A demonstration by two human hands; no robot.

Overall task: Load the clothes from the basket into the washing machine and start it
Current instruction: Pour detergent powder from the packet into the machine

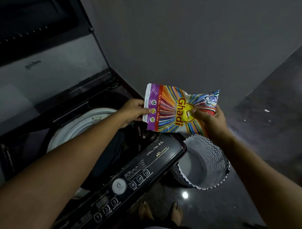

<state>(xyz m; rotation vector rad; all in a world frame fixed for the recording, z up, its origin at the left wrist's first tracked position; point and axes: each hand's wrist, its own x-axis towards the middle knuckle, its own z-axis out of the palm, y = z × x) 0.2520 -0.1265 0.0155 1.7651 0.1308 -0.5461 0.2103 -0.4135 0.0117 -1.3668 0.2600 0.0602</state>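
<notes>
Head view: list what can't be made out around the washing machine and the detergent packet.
- Drum contents: the left forearm and darkness hide most of the dark clothes.
- Detergent packet: whether it is opened; both hands, left and right, cover its ends.
- Control panel: small labels too blurred and dim to read.
- Laundry basket: the panel hides its left side.

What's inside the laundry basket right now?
The basket looks empty: bare pale floor and zigzag inner wall show. Its near-left part is hidden by the washing machine's control panel, and the right hand with the detergent packet covers the far rim.
</notes>
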